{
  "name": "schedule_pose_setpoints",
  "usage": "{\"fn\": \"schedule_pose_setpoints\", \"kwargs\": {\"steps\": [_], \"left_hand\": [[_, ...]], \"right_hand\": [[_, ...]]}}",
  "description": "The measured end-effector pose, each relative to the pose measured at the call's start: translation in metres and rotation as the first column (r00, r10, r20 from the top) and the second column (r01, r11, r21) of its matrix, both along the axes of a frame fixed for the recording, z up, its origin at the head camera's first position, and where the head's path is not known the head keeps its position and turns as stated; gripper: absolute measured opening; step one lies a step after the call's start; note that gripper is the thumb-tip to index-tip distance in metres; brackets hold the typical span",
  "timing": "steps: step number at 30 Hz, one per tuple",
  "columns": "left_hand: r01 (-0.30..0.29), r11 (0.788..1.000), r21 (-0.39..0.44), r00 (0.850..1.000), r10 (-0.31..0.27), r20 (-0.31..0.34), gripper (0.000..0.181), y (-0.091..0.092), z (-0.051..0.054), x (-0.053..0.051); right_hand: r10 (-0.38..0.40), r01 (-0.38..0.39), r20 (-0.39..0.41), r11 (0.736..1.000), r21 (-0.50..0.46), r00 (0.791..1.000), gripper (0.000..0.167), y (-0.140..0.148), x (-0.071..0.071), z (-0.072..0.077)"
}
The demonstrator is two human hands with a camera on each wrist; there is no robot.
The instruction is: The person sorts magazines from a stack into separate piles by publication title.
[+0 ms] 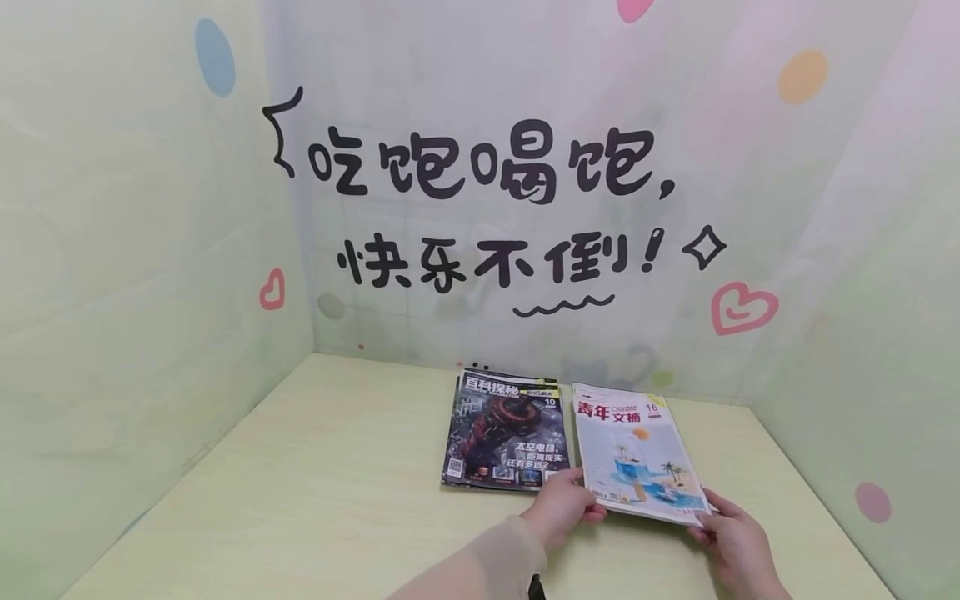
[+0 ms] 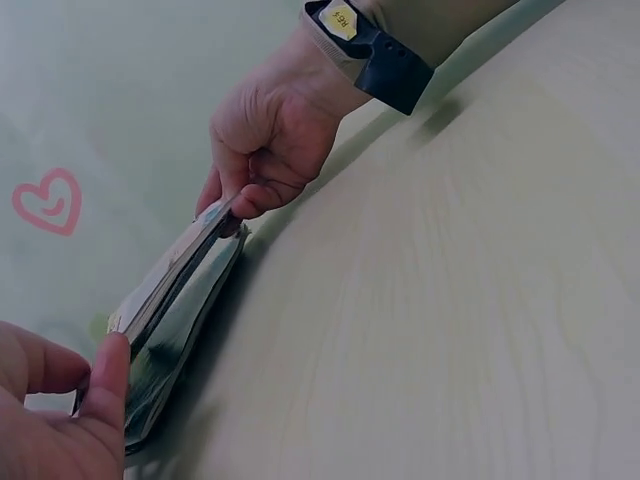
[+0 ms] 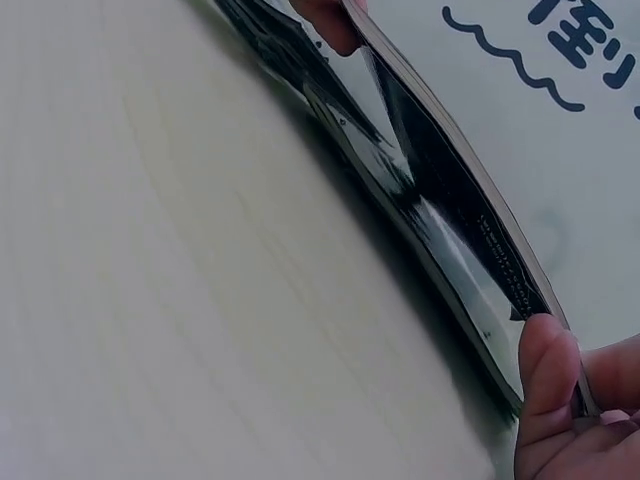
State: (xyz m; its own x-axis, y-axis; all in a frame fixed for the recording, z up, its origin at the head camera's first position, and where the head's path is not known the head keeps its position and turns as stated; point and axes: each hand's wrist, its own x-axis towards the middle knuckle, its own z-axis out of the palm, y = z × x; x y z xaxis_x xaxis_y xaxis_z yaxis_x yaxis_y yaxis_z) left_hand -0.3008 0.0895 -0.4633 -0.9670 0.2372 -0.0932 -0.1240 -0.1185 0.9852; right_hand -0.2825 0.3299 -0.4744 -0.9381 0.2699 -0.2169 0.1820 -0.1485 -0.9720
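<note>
A white-covered magazine [image 1: 641, 454] with a beach picture and red title is pinched at its near edge by both hands. The left hand [image 1: 562, 507] grips its near left corner, thumb and fingers on opposite faces. At the near right corner the right hand [image 1: 737, 546] pinches it. Both wrist views show this magazine tilted, near edge raised above another glossy magazine [image 3: 455, 265] on the table. Whether their far edges touch is hidden. To the left lies a dark-covered magazine [image 1: 510, 433], close beside the left hand, with other edges showing under it.
The pale wood-grain table [image 1: 322, 492] extends to the left and in front of the magazines. Printed walls [image 1: 480, 217] with black lettering and coloured shapes enclose the back and both sides. A dark band [image 2: 385, 65] with a tag sits on the right wrist.
</note>
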Motion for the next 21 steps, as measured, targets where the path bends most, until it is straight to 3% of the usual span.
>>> {"fn": "schedule_pose_setpoints", "kwargs": {"steps": [8, 14, 18, 21], "left_hand": [[-0.044, 0.998, -0.039, 0.998, 0.045, 0.034, 0.056, 0.007, -0.006, 0.001], [-0.059, 0.995, -0.077, 0.998, 0.061, 0.024, 0.056, 0.012, -0.007, 0.003], [-0.075, 0.995, -0.07, 0.997, 0.076, 0.023, 0.057, 0.015, -0.009, 0.003], [-0.079, 0.994, -0.072, 0.996, 0.081, 0.025, 0.056, 0.016, -0.011, 0.002]], "right_hand": [[0.009, -0.011, 0.049, 0.999, 0.034, 0.999, 0.058, 0.009, -0.001, -0.002], [-0.022, 0.01, 0.068, 0.985, 0.172, 0.997, 0.056, 0.011, -0.002, 0.001], [-0.056, 0.036, 0.059, 0.954, 0.299, 0.997, 0.052, 0.011, -0.003, 0.0], [-0.055, 0.022, 0.063, 0.897, 0.441, 0.997, 0.049, 0.013, -0.003, -0.002]]}}
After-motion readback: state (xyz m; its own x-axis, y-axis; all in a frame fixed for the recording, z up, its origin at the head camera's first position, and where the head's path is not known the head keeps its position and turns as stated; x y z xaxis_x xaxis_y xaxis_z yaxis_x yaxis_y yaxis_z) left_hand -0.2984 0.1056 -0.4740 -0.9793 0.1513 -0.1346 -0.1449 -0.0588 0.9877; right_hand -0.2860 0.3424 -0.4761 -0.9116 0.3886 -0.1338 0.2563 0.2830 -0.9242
